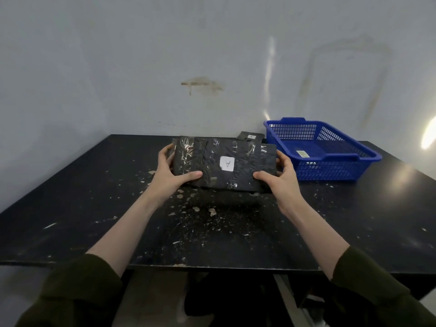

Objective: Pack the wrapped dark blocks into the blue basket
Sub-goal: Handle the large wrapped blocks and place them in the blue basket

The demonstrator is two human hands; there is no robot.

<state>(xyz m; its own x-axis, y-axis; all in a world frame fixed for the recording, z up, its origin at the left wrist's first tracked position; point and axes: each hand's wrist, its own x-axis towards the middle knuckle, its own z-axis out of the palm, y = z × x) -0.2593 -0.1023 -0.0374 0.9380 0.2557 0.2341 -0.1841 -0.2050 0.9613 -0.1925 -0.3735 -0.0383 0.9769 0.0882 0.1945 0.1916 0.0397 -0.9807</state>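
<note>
Now the left hand [175, 171] and the right hand [280, 178] grip the wrapped block [212, 161] at its short ends, fingers [166, 151] curled, above the tabletop [94, 208] near the blue basket [368, 159]; it seems stiff, weighty, its film slippery.

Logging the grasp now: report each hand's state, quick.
Left hand: holding the wrapped dark block by its left end.
Right hand: holding the same block by its right end.

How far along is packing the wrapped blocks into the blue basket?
Nothing looks packed yet: the blue basket shows only a sticker inside. The left hand and right hand hold one wrapped block above the table. It and a second block beside the basket remain.
</note>
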